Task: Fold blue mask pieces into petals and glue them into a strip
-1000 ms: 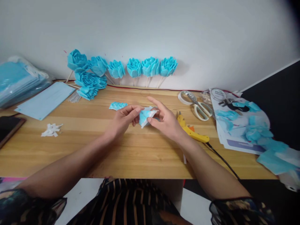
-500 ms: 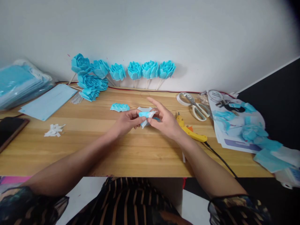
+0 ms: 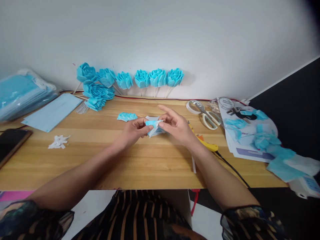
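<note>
Over the middle of the wooden table, a small folded piece of blue-and-white fabric (image 3: 155, 128) is pinched between both hands. My left hand (image 3: 133, 132) grips its left side, thumb on top. The thumb and fingertips of my right hand (image 3: 177, 128) pinch its right edge, while the index finger points up and away. Part of the fabric is hidden behind the fingers. Just beyond my left hand lies a row of folded blue petals (image 3: 127, 116). A yellow glue gun (image 3: 208, 145) lies close to my right wrist, partly covered by it.
Blue fabric flowers on sticks (image 3: 142, 79) lean against the wall. Scissors (image 3: 211, 120) and a tape roll (image 3: 195, 106) lie at right, near paper (image 3: 240, 151) with blue scraps. At left are a phone (image 3: 13, 143), white scraps (image 3: 59, 142), a flat blue sheet (image 3: 51, 113) and bagged masks (image 3: 22, 95).
My right fingers have shifted the fabric's white edge inward, folding it over the blue part. My left hand keeps its pinch. The whole view has tilted slightly.
</note>
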Demonstrator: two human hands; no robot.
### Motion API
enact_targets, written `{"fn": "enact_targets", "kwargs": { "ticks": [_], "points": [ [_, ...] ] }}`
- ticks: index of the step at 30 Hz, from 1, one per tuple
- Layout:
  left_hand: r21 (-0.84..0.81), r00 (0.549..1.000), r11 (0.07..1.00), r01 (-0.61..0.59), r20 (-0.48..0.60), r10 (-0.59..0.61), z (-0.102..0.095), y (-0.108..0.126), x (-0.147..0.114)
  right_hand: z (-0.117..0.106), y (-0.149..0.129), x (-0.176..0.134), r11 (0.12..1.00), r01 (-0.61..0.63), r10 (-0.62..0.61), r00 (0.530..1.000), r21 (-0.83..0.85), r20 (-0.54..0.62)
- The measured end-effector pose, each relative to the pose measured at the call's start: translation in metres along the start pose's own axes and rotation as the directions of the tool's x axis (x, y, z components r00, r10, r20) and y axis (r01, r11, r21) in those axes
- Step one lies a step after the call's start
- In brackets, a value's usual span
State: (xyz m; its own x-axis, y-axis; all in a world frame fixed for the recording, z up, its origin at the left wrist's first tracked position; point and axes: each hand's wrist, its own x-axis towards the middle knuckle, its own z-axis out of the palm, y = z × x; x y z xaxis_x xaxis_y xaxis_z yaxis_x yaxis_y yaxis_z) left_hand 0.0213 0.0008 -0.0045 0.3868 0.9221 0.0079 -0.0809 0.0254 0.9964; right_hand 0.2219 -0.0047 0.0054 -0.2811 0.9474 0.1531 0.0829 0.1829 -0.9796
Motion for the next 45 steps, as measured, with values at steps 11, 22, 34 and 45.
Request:
{"fn": "enact_targets", "kwargs": {
  "ticks": [11,22,34,45],
  "points": [
    [0.002,1.0,1.0,-0.007,-0.026,0.007,-0.002,0.002,0.001,-0.002,-0.002,-0.001,0.999,0.001,0.0,0.999,0.037,-0.034],
    [-0.017,0.993,1.0,-0.004,-0.121,0.002,-0.001,0.002,0.0,-0.008,-0.001,0.005,0.996,0.082,-0.089,0.958,-0.038,-0.272],
    [-0.015,0.988,0.999,-0.032,-0.15,0.029,0.0,0.004,-0.002,-0.088,-0.044,-0.096,0.218,-0.026,0.082,0.997,-0.976,-0.009],
    [-0.022,0.991,0.999,-0.03,-0.13,0.026,-0.001,0.001,-0.001,-0.097,0.02,-0.119,0.033,-0.057,-0.028,0.998,-0.998,-0.058]
  ]
}}
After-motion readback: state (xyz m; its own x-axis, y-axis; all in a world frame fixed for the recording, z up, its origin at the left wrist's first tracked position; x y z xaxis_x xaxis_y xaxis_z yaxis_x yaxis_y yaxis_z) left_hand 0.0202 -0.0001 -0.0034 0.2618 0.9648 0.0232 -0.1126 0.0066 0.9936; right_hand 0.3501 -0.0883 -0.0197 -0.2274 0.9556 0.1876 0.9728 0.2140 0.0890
